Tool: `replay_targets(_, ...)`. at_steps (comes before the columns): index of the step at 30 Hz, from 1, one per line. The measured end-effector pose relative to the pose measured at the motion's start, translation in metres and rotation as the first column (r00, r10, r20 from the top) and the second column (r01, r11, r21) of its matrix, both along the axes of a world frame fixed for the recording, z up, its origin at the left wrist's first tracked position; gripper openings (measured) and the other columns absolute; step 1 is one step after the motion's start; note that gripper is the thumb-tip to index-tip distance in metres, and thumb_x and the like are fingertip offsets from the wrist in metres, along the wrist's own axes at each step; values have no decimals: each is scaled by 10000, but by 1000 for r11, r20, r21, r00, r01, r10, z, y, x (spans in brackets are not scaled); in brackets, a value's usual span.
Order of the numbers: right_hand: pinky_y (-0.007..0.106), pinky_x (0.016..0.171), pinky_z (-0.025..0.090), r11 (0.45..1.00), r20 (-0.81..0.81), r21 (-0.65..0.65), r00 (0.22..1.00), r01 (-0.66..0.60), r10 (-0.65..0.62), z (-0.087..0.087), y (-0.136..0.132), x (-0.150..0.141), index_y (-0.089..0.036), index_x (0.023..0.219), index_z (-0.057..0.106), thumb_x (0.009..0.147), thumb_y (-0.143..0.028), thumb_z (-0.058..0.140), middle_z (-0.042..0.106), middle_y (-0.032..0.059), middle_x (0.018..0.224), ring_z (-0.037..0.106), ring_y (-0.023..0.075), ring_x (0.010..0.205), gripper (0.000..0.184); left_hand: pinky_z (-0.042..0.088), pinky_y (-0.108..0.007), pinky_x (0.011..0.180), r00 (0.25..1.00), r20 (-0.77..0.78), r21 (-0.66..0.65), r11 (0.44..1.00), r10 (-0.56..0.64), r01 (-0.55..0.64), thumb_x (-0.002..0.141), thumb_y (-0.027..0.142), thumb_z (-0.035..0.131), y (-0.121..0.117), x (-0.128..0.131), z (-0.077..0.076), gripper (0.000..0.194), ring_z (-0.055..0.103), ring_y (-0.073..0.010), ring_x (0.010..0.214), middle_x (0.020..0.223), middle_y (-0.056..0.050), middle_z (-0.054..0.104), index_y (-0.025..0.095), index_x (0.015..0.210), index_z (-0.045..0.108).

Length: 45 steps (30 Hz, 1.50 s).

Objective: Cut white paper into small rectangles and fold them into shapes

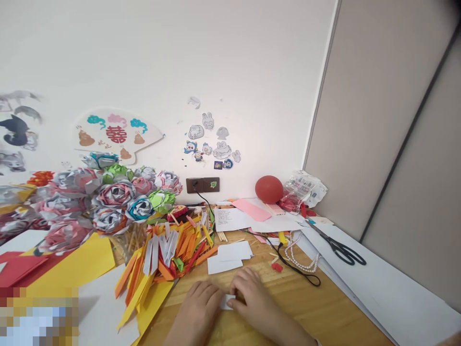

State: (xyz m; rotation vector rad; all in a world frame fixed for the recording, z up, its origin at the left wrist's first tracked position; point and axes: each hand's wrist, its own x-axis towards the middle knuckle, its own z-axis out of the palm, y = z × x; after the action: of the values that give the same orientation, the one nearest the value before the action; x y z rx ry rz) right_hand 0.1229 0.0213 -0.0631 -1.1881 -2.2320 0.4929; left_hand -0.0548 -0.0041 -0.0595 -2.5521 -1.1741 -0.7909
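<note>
A small piece of white paper [226, 302] lies low over the wooden table, between my two hands. From the left, my left hand [203, 300] curls its fingers down over the paper's left end, and its fingertips are partly hidden. The thumb and bent fingers of my right hand [250, 295] close on the right end. Only the middle of the paper shows, so I cannot tell how it is folded. Just beyond my hands, several white paper rectangles [234, 252] lie overlapping on the table.
Folded colored paper strips [180, 247] pile up at left, below a bunch of paper flowers [115, 197]. Black scissors [342, 247] rest on white sheets at right. A yellow tool [283, 239] with a black cord, a pearl string [302, 264] and a red balloon [269, 189] sit farther back.
</note>
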Motion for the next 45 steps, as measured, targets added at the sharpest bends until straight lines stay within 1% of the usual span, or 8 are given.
replay_targets(5,254,791,390,993,-170,-44,981,-107,98,11,0,4,-187,748,634,872,-148,509,623,2,823,539,144,845,181,469,-293,686,1000,4,49,999,-17,17,910,153,378,-3,-2,5,265,586,-173,785,849,-29,637,199,728,566)
replay_targets(8,254,795,420,988,-222,-87,969,-129,107,9,1,6,-189,812,674,831,-56,466,656,17,849,575,150,850,247,457,-271,664,999,-12,74,997,-36,37,907,139,360,1,-7,4,293,587,-164,774,851,-23,641,201,734,587)
replay_targets(13,251,797,435,986,-216,-54,966,-158,143,0,5,5,-218,837,704,758,11,490,675,7,850,588,152,866,324,490,-220,687,990,2,-155,978,-138,136,833,66,387,7,-12,5,285,630,-134,753,816,8,684,217,752,615)
replay_targets(22,240,859,380,951,-38,26,950,-309,310,0,5,8,-269,799,720,806,-174,648,645,-24,866,546,136,917,119,469,-248,901,942,223,-528,781,-250,333,730,18,500,1,-17,28,276,600,-131,1049,1046,8,690,238,810,645)
replay_targets(29,229,860,366,958,-10,24,959,-284,285,8,-2,9,-221,787,682,759,-86,639,586,-13,889,506,136,950,144,424,-295,967,925,346,-678,639,-158,363,746,178,657,14,-35,18,60,560,-155,1149,1157,-21,667,223,736,696)
replay_targets(36,225,877,356,958,-54,-40,958,-284,282,7,-1,11,-218,780,674,760,-103,653,573,-16,918,486,132,979,119,429,-257,943,955,260,-658,698,-141,282,747,177,668,12,-28,21,70,574,-152,1116,1133,-26,662,230,735,712)
replay_targets(41,247,860,366,964,-92,-78,964,-256,248,2,4,7,-218,746,666,741,-176,706,572,-16,892,492,151,965,58,477,-206,751,972,225,-559,807,-72,189,761,144,631,12,-19,19,101,620,-123,842,901,-12,635,206,707,690)
replay_targets(45,249,800,376,973,-113,-48,969,-226,219,0,6,5,-199,706,641,724,-129,689,576,-8,828,508,157,902,86,449,-226,725,978,197,-525,836,-66,162,756,118,621,17,-19,14,116,596,-145,800,777,1,642,207,704,674)
